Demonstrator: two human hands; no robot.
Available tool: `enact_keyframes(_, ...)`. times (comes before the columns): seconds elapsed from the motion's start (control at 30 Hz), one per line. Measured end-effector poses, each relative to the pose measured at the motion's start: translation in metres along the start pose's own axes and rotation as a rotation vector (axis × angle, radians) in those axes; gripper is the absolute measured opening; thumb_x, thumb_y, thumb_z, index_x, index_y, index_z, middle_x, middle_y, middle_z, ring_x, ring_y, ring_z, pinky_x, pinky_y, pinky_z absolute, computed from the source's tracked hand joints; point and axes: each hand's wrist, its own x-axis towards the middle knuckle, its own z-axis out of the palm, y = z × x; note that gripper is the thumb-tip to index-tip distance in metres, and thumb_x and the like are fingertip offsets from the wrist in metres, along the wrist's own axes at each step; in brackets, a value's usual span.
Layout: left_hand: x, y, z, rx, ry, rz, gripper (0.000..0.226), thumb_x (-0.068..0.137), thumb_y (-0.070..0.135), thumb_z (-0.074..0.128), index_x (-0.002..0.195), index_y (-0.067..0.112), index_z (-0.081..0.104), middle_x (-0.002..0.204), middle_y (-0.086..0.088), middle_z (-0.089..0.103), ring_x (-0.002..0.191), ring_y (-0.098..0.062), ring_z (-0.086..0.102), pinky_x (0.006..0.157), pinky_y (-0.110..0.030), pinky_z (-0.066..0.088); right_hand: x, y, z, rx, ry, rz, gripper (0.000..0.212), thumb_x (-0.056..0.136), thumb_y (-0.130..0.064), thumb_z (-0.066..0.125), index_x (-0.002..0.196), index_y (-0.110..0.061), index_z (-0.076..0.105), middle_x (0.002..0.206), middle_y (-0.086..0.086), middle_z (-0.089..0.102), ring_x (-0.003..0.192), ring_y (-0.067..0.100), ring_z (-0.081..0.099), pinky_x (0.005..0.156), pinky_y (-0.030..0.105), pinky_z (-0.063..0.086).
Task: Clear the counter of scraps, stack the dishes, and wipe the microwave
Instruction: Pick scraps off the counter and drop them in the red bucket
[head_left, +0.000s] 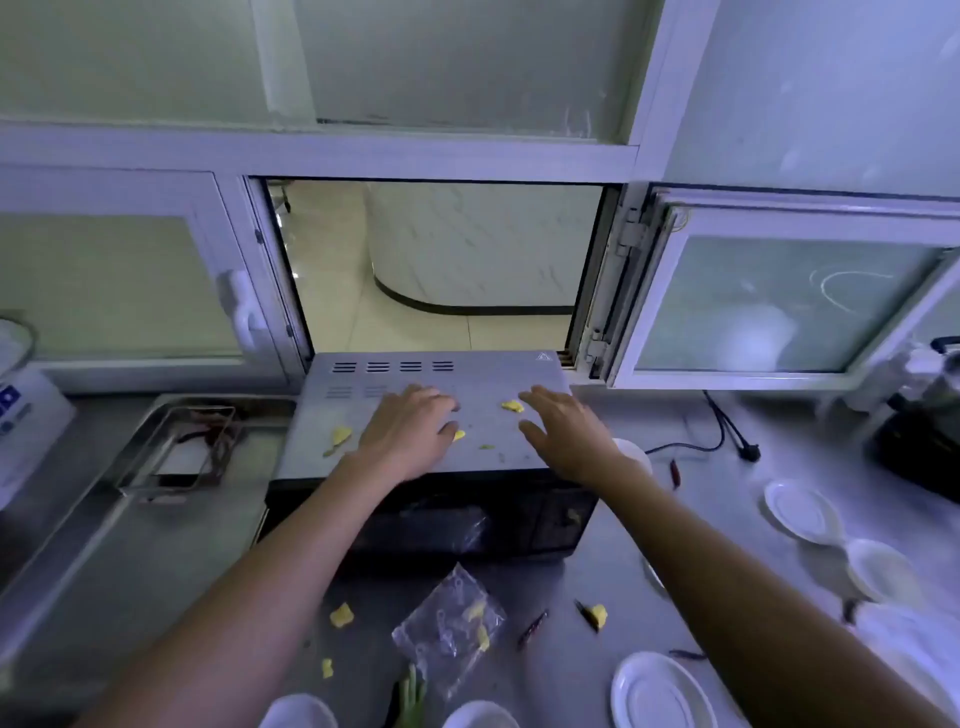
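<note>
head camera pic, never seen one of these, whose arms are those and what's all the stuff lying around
The one picture comes from a camera worn on a person's head, looking down at their own two bare arms. The left hand and right hand reach over the top of a microwave, both open, holding nothing. Yellow scraps lie on the microwave. More lie on the counter in front, beside a clear plastic bag. White plates sit to the right and along the near edge.
</note>
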Motion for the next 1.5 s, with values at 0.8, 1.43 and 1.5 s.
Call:
enact_keyframes(0.8,0.031,-0.020,0.045,-0.032,-0.060,0.060,0.018,0.096,0.030,0.056,0.106,0.025,0.071,0.106,0.004,0.063,0.112,-0.020,0.048,0.091,-0.039,0.039,0.048,0.010,0.041,-0.059,-0.024,0.130,0.035,0.099,-0.016,0.045,0.131,-0.018,0.060,0.129,0.000,0.061,0.120,0.028,0.051,0.095,0.041,0.042)
enact_keyframes(1.43,0.055,-0.026,0.046,-0.078,0.002,0.071,0.007,0.091,0.018,0.062,0.097,0.019,0.067,0.102,0.002,0.066,0.104,-0.022,0.054,0.079,-0.037,0.048,0.079,0.014,0.046,-0.201,0.002,0.122,0.024,0.103,-0.024,0.046,0.107,-0.013,0.066,0.112,0.008,0.057,0.110,0.031,0.050,0.086,0.041,0.041)
enact_keyframes(1.5,0.056,-0.026,0.046,-0.101,0.014,0.064,0.007,0.091,0.016,0.061,0.096,0.019,0.066,0.102,0.003,0.066,0.103,-0.022,0.054,0.078,-0.037,0.048,0.079,0.014,0.045,-0.184,0.017,0.129,0.021,0.103,-0.024,0.047,0.108,-0.012,0.064,0.111,0.007,0.058,0.108,0.030,0.051,0.088,0.042,0.042)
